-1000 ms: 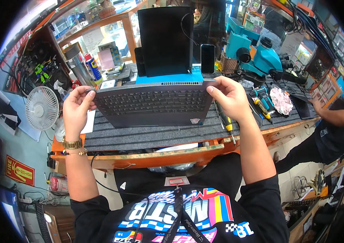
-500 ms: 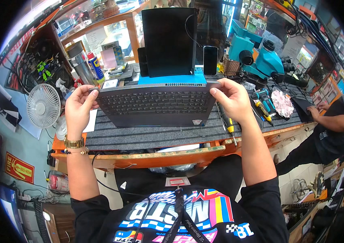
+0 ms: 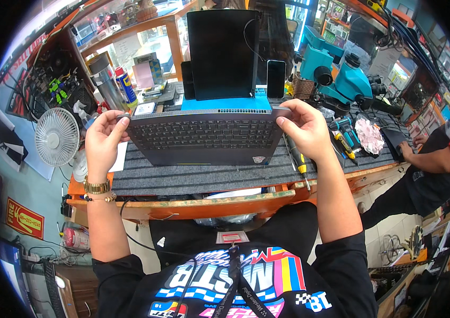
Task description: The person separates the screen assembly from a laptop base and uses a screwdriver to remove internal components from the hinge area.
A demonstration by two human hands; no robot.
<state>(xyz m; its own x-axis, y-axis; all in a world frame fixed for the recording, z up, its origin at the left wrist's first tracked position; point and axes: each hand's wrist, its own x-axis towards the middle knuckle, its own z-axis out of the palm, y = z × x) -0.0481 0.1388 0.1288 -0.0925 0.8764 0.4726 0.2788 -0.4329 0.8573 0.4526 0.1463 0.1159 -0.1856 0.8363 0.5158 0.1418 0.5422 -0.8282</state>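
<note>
A dark laptop base [image 3: 198, 138] stands tilted toward me on the grey striped bench mat [image 3: 193, 183], its keyboard facing me. My left hand [image 3: 108, 132] pinches its upper left corner and my right hand [image 3: 296, 127] grips its upper right corner, both thumbs in front. Behind it a black panel [image 3: 224, 53] stands upright over a blue mat [image 3: 190, 105], with a phone [image 3: 276, 79] upright at its right. Just right of my right hand lie a yellow-and-black screwdriver [image 3: 302, 167] and a teal-and-black tool [image 3: 343, 127].
A white fan [image 3: 57, 137], a spray can [image 3: 125, 86] and a steel cylinder [image 3: 107, 87] are at the left. A teal microscope [image 3: 348, 85] and crumpled paper [image 3: 368, 137] are at the right, beside a co-worker [image 3: 439, 159] in red and black. An orange drawer front [image 3: 198, 206] runs along the bench's near edge.
My hands and the laptop base stay almost in place, with a slight shift in the view. The co-worker's hands have moved a little lower on the bench.
</note>
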